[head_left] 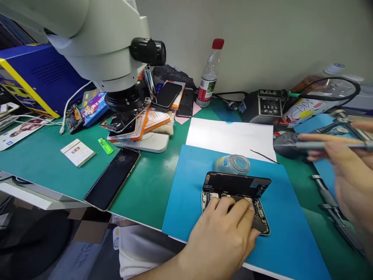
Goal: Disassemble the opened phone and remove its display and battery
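An opened smartphone [264, 221] lies on the blue mat, its inner parts bare. Its dark screen [236, 184] is tilted up at the back edge and leans against or near a clear jar [232, 165]. My left hand [223, 231] is closed over the phone's body, fingers bent together onto the inside and hiding much of it. Off to the right, above the table, my right hand [349, 167] grips a slim grey pen-shaped tool [311, 145], blurred by motion. The tool points left, apart from the phone; its exact kind cannot be made out.
A microscope [101, 50] overhangs the left side, above stacked phones and boxes. Another phone [113, 179] lies near the front edge. White paper [227, 136], a red-capped bottle [208, 77] and a black control box [264, 107] stand behind. Tweezers [335, 217] lie at right.
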A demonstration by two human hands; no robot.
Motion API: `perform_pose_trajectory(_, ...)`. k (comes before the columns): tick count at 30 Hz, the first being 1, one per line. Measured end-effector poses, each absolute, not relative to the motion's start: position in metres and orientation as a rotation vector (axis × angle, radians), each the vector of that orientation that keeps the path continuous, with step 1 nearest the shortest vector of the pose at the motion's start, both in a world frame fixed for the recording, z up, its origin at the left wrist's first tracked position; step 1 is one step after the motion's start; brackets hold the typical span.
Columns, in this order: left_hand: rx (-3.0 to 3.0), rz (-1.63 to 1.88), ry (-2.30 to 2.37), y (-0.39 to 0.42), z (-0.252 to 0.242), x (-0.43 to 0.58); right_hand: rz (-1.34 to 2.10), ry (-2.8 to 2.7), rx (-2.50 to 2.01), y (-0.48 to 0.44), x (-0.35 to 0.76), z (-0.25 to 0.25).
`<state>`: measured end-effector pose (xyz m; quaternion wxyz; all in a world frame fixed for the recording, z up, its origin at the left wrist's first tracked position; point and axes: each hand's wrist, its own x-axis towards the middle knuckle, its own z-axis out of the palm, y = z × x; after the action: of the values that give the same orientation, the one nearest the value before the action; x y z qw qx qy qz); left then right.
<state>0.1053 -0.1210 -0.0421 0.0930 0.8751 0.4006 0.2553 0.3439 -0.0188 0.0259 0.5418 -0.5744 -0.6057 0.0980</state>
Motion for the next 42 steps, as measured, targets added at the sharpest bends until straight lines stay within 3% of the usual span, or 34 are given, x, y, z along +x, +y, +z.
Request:
perform_pose_trajectory(5,2.584,0.787,1.186,-0.119,-0.040,0.103,1.137,-1.526,-1.393,0.038,0.296,0.052)
perform_pose_trajectory(10,2.590,0.826,1.178,-0.117,-0.043,0.103,1.570,-1.801,-1.308,0.074,0.263,0.039)
perform_pose_trajectory(18,2.556,0.981,1.203,-0.114,-0.052,0.109,1.707,-1.850,-1.284,0.085,0.255,0.013)
perform_pose_trajectory(42,2.488,1.183,1.368,-0.112,-0.068,0.128,1.687,-1.734,-1.308,0.098,0.219,0.014)
